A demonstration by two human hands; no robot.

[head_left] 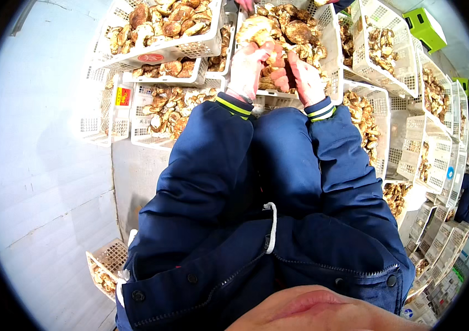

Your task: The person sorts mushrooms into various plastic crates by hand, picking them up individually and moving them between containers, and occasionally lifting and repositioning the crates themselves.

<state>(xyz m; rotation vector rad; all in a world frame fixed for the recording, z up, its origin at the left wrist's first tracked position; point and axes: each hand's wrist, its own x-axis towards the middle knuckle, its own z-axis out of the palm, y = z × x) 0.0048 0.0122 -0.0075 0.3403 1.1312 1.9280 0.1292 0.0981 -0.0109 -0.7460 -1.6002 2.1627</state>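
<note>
In front of me stands a white perforated plastic crate [333, 62] filled with brown and cream mushrooms [298, 31]. My left hand [251, 66] is over the crate's near left part, its fingers at a large pale mushroom [255, 29] that is partly washed out by glare. My right hand [304, 76] is over the near right part, its fingers bent toward the mushrooms between the hands. Whether either hand grips a mushroom is not clear. Both cuffs are dark blue with striped bands.
Stacked white crates of mushrooms stand at the left [203, 41] and right [408, 78]. Another person's hand [246, 5] reaches in at the crate's far edge. A green plastic stool [422, 31] is at the upper right, a small crate [108, 256] at the lower left.
</note>
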